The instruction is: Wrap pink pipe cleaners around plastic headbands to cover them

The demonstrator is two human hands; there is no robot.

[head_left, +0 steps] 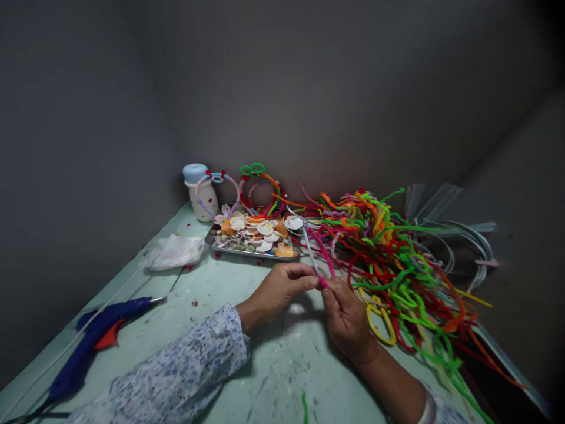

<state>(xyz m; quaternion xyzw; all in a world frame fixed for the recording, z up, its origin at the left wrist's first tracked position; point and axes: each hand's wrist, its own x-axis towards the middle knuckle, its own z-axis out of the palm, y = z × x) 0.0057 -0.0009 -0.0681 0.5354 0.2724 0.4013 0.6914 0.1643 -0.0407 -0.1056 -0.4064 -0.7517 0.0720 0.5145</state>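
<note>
Just right of the frame's centre, the left hand and the right hand meet, fingertips almost together, both pinching a bright pink pipe cleaner where it bunches around the lower end of a thin pale strip. The strip and the loose length of pipe cleaner slant up and left from the fingers, side by side. Behind the hands, at mid-frame, a metal tray holds shells and small stones, with a small round dish at its right end. Two decorated hoops stand at the tray's back: a pink and blue hoop and, to its right, a multicoloured hoop. Left of them is a white jar with a blue lid. A plastic bag lies left of the tray, and a blue glue gun lies on the pale green counter at lower left. A tangled pile of colourful pipe cleaners spreads across the right side, near clear sticks.
</note>
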